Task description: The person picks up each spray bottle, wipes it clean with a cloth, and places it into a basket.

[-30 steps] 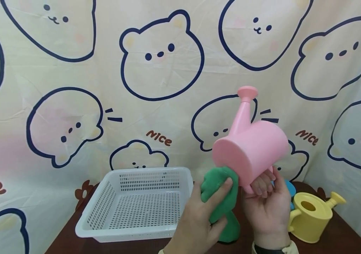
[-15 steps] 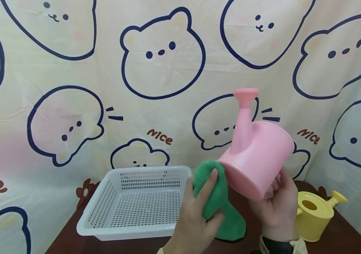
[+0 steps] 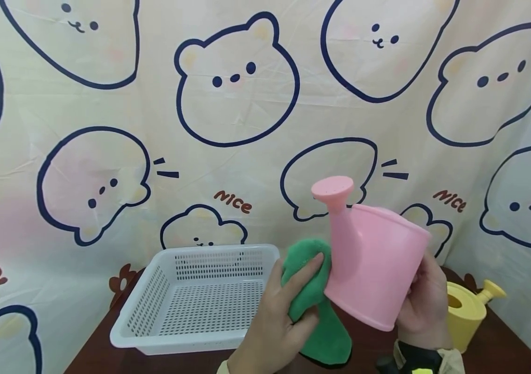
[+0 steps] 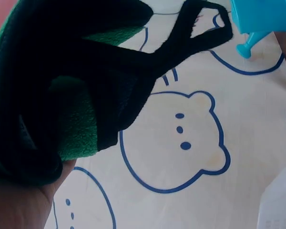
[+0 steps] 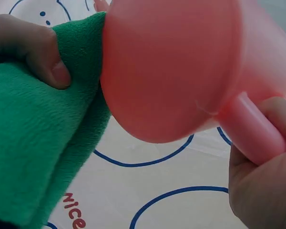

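Here, a cloth (image 3: pixel 307 298) touches a pink can (image 3: pixel 373 265).
The left hand (image 3: pixel 279 317) grips the cloth; the right hand (image 3: pixel 426 301) holds the can's handle (image 5: pixel 252 129), above the worktop (image 3: pixel 106 361), right of the basket (image 3: pixel 190 343).

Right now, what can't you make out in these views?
- Inside of the pink watering can: head view, hidden by its own wall.
- Left part of the yellow watering can: head view, hidden by the right hand.
- Part of the blue watering can: left wrist view, cut off by the top edge.
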`<action>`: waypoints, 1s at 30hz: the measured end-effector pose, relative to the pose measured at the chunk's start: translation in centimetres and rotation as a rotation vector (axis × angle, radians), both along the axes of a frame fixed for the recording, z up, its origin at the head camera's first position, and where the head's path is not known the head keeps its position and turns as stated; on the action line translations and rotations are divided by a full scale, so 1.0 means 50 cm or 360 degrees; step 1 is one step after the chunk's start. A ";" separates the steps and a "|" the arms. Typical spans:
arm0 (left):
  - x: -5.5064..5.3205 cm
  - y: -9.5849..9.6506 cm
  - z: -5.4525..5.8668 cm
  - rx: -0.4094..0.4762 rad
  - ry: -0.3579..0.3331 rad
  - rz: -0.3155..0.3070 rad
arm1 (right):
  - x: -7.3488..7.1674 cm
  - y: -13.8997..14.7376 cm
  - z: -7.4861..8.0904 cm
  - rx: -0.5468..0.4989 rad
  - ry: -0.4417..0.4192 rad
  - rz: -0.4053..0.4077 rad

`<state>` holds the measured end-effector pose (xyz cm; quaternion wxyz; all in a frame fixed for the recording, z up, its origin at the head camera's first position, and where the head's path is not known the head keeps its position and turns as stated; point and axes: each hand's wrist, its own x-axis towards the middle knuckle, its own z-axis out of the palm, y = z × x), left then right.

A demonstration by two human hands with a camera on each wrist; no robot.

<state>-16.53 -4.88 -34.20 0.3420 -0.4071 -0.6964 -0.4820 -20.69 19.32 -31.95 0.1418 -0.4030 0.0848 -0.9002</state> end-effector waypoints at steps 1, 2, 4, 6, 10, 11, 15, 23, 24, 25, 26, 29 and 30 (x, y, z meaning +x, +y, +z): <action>0.000 -0.002 0.000 -0.0017 -0.0017 0.0001 | 0.000 0.001 0.000 0.0001 0.0006 0.0000; -0.001 -0.003 -0.001 -0.0033 -0.0038 0.0002 | 0.001 0.001 0.001 0.0007 0.0013 -0.0006; -0.001 -0.005 -0.002 -0.0059 -0.0087 0.0004 | 0.001 0.003 0.002 0.0023 0.0035 -0.0026; -0.001 -0.006 -0.002 -0.0076 -0.0113 0.0002 | 0.000 0.005 0.003 0.0039 0.0068 -0.0051; -0.003 -0.007 -0.002 -0.0085 -0.0130 -0.0014 | -0.004 0.007 0.004 0.0057 0.0160 -0.0065; -0.003 -0.008 -0.002 -0.0087 -0.0137 -0.0016 | -0.005 0.008 0.004 0.0054 0.0170 -0.0054; -0.005 -0.010 -0.003 -0.0101 -0.0152 0.0011 | -0.007 0.009 0.005 0.0058 0.0173 -0.0015; -0.009 -0.014 -0.003 -0.0140 -0.0176 0.0086 | -0.003 0.010 0.007 0.0095 0.0135 -0.0039; -0.009 -0.014 -0.003 -0.0146 -0.0182 0.0091 | -0.002 0.009 0.008 0.0099 0.0137 -0.0037; -0.010 -0.014 -0.003 -0.0151 -0.0185 0.0100 | -0.002 0.009 0.009 0.0102 0.0140 -0.0031; -0.011 -0.015 -0.003 -0.0158 -0.0189 0.0112 | -0.003 0.009 0.010 0.0107 0.0148 -0.0026; -0.013 -0.017 -0.004 -0.0178 -0.0206 0.0147 | -0.006 0.010 0.011 0.0139 0.0163 -0.0057; -0.014 -0.018 -0.004 -0.0185 -0.0202 0.0160 | -0.008 0.010 0.012 0.0155 0.0171 -0.0075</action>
